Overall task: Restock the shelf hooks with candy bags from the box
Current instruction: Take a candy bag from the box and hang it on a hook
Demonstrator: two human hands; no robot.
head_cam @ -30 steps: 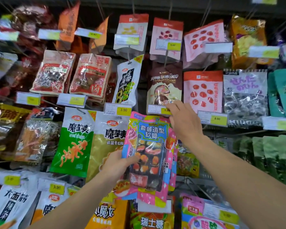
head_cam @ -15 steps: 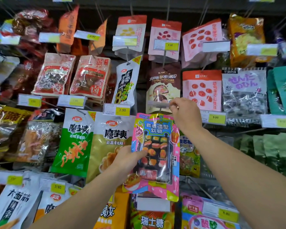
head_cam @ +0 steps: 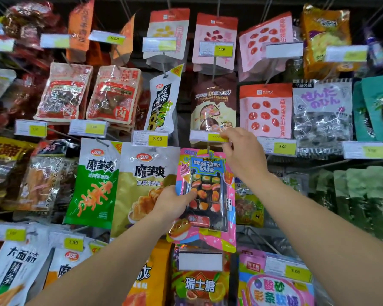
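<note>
A pink candy bag [head_cam: 208, 191] with a sushi-shaped gummy picture hangs upright at the middle of the shelf wall. My left hand [head_cam: 173, 202] grips its left edge, thumb across the front. My right hand [head_cam: 241, 155] is just above the bag's top right corner and pinches the yellow-and-white price tag [head_cam: 205, 136] at the end of a shelf hook [head_cam: 208, 149]. The hook's thin wire meets the bag's top edge; whether it passes through the hole I cannot tell. The box is not in view.
Snack bags hang all around in tight rows: a yellow-green bag [head_cam: 146, 186] and a green-white bag [head_cam: 95, 184] to the left, a brown cake bag [head_cam: 212, 102] above, an orange candy bag [head_cam: 199, 283] below. Price tags stick out on hook ends.
The pink bag has risen and moved right toward the hook under the price tag. My right hand went from reaching at the tag to pinching it.
</note>
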